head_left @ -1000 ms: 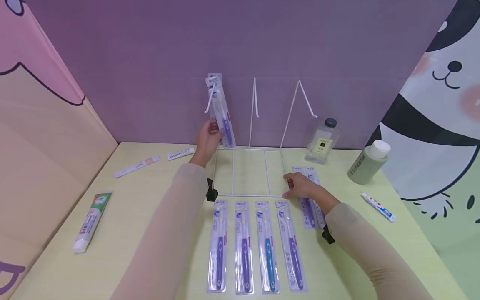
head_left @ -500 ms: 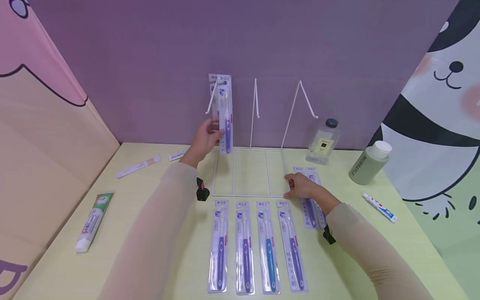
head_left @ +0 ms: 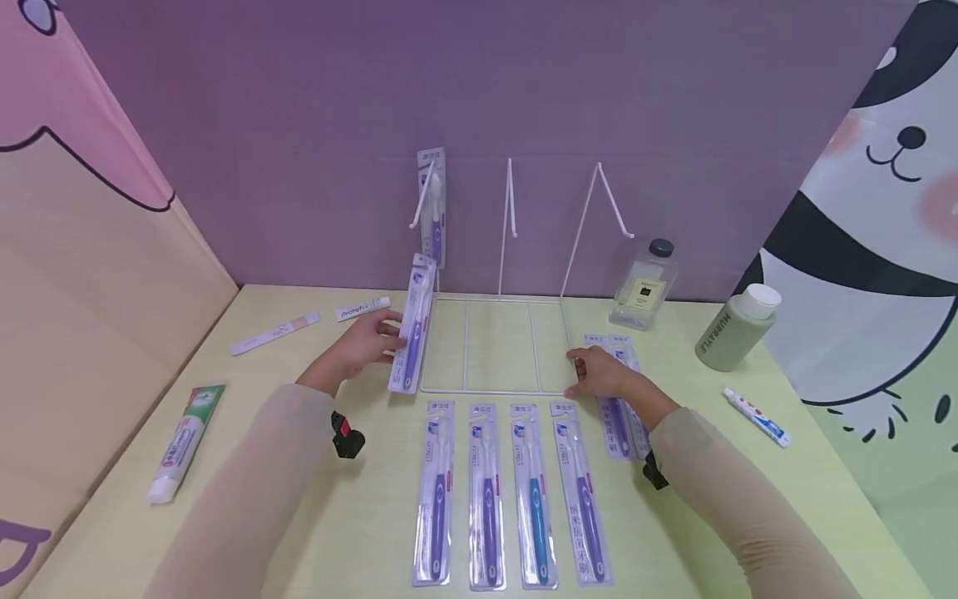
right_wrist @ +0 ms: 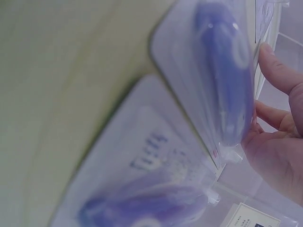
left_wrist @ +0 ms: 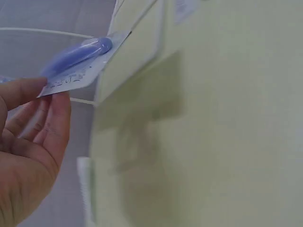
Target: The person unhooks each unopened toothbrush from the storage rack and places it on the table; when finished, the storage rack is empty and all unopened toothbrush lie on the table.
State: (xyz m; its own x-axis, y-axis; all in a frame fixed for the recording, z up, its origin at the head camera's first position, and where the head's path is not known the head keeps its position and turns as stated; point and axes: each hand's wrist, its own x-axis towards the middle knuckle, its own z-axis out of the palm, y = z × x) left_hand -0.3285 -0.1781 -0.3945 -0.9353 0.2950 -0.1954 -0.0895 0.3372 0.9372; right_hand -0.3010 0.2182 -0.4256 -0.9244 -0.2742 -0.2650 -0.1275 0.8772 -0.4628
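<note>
My left hand [head_left: 368, 339] pinches a packaged toothbrush [head_left: 412, 326] by its lower edge, thumb on one face and fingers behind. The pack has a purple handle and tilts slightly, just left of a white wire display rack [head_left: 500, 390]. In the left wrist view the held blister pack [left_wrist: 78, 66] shows its handle end above the rack. Another packaged toothbrush [head_left: 432, 208] hangs on the rack's left hook. My right hand [head_left: 601, 371] grips the right side wire of the rack near its front corner, over two toothbrush packs [head_left: 618, 428] lying on the table.
In front of the rack lies a row of several packaged toothbrushes [head_left: 490, 499], one with a teal handle. A clear bottle [head_left: 644, 287] and a green bottle [head_left: 735, 329] stand at right. Toothpaste tubes [head_left: 185, 445] and a flat strip [head_left: 274, 334] lie at left, a small tube [head_left: 756, 415] at right.
My left hand has brought one toothbrush pack away from the left hook, down and to the left. The other pack stays hanging. My right hand keeps its place on the rack.
</note>
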